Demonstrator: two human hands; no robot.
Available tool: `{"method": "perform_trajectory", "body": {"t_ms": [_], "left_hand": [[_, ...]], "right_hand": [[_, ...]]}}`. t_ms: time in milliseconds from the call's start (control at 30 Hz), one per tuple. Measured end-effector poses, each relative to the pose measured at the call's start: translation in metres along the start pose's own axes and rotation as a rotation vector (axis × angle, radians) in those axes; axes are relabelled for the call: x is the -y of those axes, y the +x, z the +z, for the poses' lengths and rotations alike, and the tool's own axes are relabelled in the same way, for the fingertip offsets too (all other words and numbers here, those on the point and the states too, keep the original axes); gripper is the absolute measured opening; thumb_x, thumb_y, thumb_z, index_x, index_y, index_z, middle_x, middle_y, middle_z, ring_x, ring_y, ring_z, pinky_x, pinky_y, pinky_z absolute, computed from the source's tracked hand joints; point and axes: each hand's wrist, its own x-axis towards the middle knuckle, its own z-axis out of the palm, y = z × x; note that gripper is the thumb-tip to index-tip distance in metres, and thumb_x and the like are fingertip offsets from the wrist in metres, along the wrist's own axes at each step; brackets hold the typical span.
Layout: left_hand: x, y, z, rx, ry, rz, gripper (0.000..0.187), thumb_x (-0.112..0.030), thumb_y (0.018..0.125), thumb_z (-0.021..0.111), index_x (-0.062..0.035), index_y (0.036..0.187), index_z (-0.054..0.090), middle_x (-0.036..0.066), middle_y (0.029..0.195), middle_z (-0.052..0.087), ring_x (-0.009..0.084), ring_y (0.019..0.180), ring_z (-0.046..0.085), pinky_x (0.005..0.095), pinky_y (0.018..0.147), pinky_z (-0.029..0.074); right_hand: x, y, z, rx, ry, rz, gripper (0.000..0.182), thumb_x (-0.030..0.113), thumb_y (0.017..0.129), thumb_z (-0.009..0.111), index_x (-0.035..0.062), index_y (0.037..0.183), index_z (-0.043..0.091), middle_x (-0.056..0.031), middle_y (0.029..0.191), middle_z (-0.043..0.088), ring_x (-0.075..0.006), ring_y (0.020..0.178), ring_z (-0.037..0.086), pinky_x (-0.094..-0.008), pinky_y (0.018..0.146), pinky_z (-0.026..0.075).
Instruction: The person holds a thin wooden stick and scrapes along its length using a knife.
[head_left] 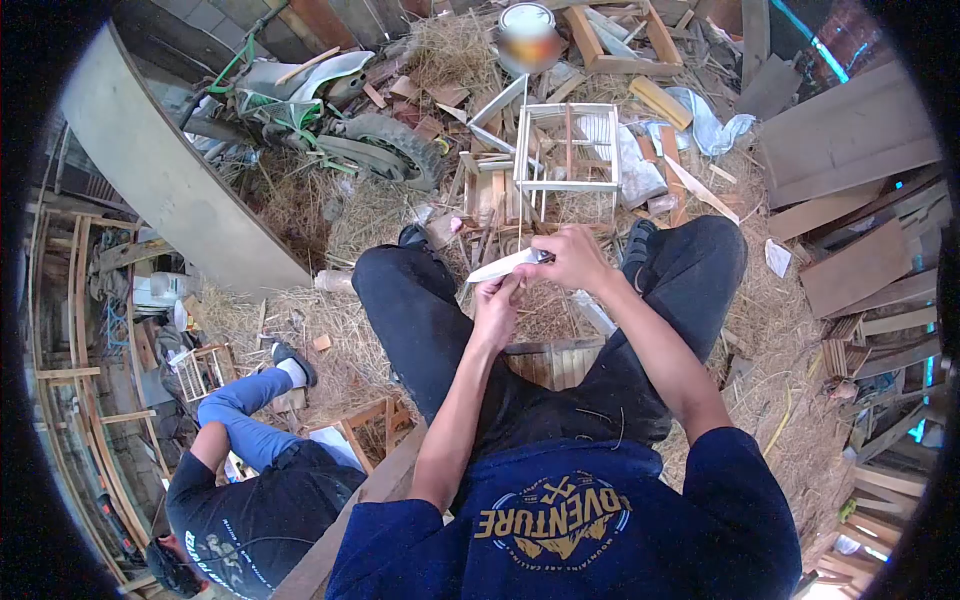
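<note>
My right hand (575, 262) is closed around the dark handle of a knife. The knife's broad pale blade (500, 266) points left, across the tips of my left hand's fingers. Below the blade, my left hand (494, 314) is pinched on a thin pale wooden stick (521, 215), which stretches forward from the fingers. The blade crosses the stick close to both hands; whether its edge cuts into the wood cannot be made out. Ahead of my knees stands a small slatted wooden cage frame (568, 186).
Another person (262, 500) sits low at the left, near a small wooden cage (203, 372). A motorbike wheel (385, 150) lies in straw beyond my left knee. A white bucket (527, 22) stands at the back. Wooden boards (850, 135) lean along the right side.
</note>
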Motion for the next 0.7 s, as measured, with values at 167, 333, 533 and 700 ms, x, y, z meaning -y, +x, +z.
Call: {"method": "perform_trajectory", "body": {"t_ms": [167,333,533,700], "left_hand": [[-0.004,0.001,-0.001,0.018,0.022,-0.029,0.012,-0.009,0.097,0.064,-0.0041,0.106,0.07,-0.004,0.081,0.063,0.0024,0.065,0.048,0.0211,0.058,0.036],[0.0,0.006,-0.005,0.034,0.078,0.062,0.013,-0.012,0.098,0.064,-0.0045,0.106,0.071,-0.005,0.082,0.062,0.0019,0.068,0.048,0.0214,0.058,0.035],[-0.005,0.005,-0.006,0.064,0.05,0.02,0.019,-0.016,0.098,0.064,-0.0031,0.11,0.07,-0.006,0.082,0.06,0.0024,0.068,0.045,0.0208,0.06,0.034],[-0.014,-0.001,-0.001,0.019,0.015,0.009,0.024,-0.015,0.099,0.064,-0.0015,0.118,0.068,-0.006,0.082,0.057,0.0022,0.068,0.043,0.0195,0.061,0.033]], "right_hand": [[-0.004,0.0,-0.004,-0.07,-0.026,-0.088,0.055,0.063,0.076,0.073,0.0099,0.067,0.063,-0.0112,0.052,0.055,-0.0309,0.052,0.058,-0.0429,0.053,0.043],[-0.011,0.001,-0.004,-0.08,-0.063,-0.073,0.056,0.063,0.075,0.073,0.0103,0.064,0.06,-0.0105,0.052,0.055,-0.03,0.051,0.059,-0.0422,0.053,0.044],[-0.013,0.002,-0.007,-0.139,-0.137,-0.093,0.055,0.064,0.074,0.075,0.0113,0.064,0.062,-0.0098,0.052,0.056,-0.0295,0.051,0.059,-0.0419,0.054,0.046],[-0.028,0.002,-0.014,-0.155,-0.188,0.016,0.057,0.07,0.073,0.072,0.013,0.069,0.069,-0.0101,0.053,0.059,-0.0301,0.054,0.062,-0.0418,0.058,0.047]]}}
